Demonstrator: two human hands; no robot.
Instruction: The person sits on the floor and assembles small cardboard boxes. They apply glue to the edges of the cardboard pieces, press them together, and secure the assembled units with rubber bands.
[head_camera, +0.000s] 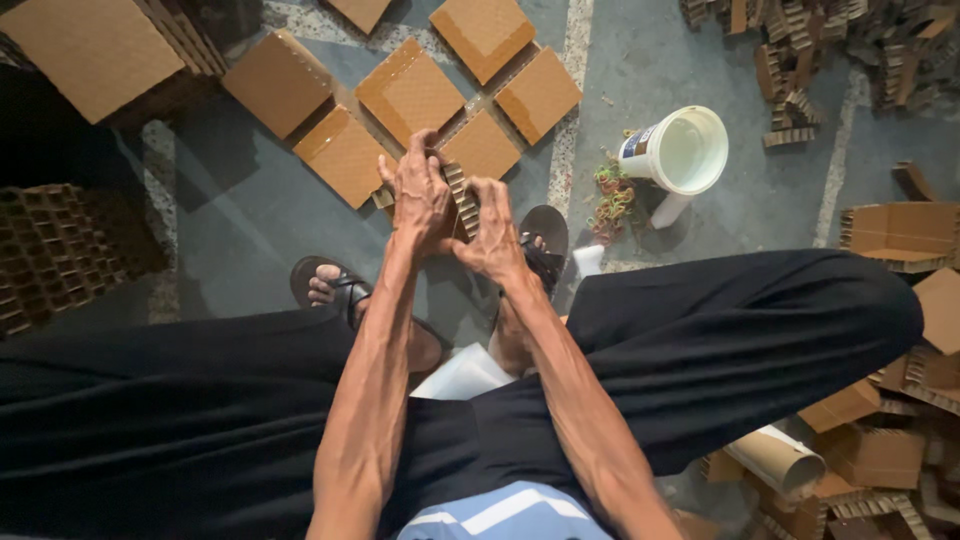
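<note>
Both of my hands are held together above my feet, gripping a small stack of corrugated cardboard strips (461, 200). My left hand (420, 195) wraps the left side of the stack, its fingers closed over the top. From the right, my right hand (492, 228) clasps the same stack. The strips' notched brown edges show between the two hands. Below the hands lie my sandalled feet (335, 288) on the grey floor.
Several square cardboard pads (410, 90) lie spread on the floor ahead. A white plastic bucket (685, 150) lies tipped at the right beside a heap of coloured rubber bands (612, 205). Cardboard lattice blocks (50, 250) stand left; cardboard scraps and a tube (775, 458) pile up right.
</note>
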